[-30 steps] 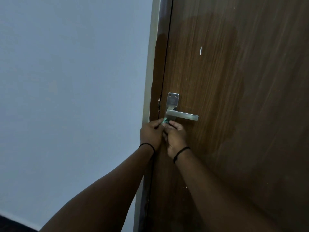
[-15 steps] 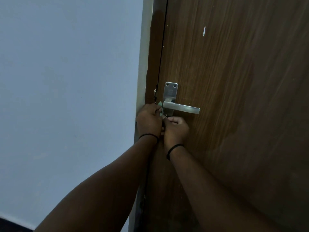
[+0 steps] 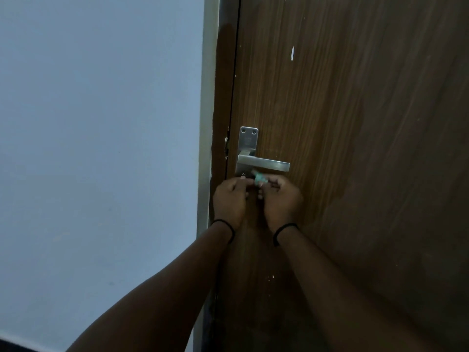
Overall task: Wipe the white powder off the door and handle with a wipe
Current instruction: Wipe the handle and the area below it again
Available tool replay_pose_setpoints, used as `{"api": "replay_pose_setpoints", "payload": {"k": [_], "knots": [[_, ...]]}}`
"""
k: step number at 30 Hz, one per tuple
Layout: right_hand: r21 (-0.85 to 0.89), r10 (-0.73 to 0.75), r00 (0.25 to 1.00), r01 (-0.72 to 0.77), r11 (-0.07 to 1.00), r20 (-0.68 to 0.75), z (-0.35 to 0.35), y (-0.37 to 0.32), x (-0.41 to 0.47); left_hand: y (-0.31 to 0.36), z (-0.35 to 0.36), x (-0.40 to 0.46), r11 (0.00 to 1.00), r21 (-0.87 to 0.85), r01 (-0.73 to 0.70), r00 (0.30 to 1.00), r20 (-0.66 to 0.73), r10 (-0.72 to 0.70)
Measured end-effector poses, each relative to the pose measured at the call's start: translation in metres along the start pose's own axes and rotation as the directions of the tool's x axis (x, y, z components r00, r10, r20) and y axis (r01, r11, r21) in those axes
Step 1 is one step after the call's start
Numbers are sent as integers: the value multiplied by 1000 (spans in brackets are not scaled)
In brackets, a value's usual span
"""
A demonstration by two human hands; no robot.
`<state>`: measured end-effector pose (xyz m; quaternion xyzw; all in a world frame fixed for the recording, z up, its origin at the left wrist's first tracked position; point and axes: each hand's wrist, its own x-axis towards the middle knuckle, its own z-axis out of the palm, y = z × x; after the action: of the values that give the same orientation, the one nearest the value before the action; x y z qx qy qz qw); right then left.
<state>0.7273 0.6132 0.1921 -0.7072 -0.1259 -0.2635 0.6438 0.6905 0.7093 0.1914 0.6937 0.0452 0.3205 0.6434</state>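
pale wall [image 3: 101,148] on the left, then the brown wood-grain door [image 3: 355,123]. just under the brushed-metal lever handle [image 3: 264,164], the left hand [image 3: 229,199] and right hand [image 3: 283,199] both pinch a small bunched greenish wipe [image 3: 260,180] between them. white specks [image 3: 292,53] mark the door above and below the hands.

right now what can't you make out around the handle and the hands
- Green item, head view: mostly covered by both hands' fingers, too small to identify.
- Handle plate: lower end hidden behind left hand and right hand.
- Powder on door: dim light; only scattered white marks show.
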Motion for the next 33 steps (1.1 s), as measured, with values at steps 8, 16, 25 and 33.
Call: {"api": "replay_pose_setpoints", "payload": {"k": [8, 16, 25, 33], "knots": [[248, 196, 966, -151, 957, -171, 35, -20, 18, -15, -12, 7, 992, 125, -11, 977, -210, 37], [-165, -141, 990, 141, 976, 9, 31, 14, -6, -26, -10, 11, 990, 142, 24, 968, -249, 12], [-65, -29, 993, 21, 998, -116, 53, -13, -1, -36, -16, 13, 986, 160, 46, 961, -275, 0], [-171, 30, 998, -38, 984, -48, 41, 13, -24, -35, -19, 14, 980, 197, 23, 967, -253, 28]]}}
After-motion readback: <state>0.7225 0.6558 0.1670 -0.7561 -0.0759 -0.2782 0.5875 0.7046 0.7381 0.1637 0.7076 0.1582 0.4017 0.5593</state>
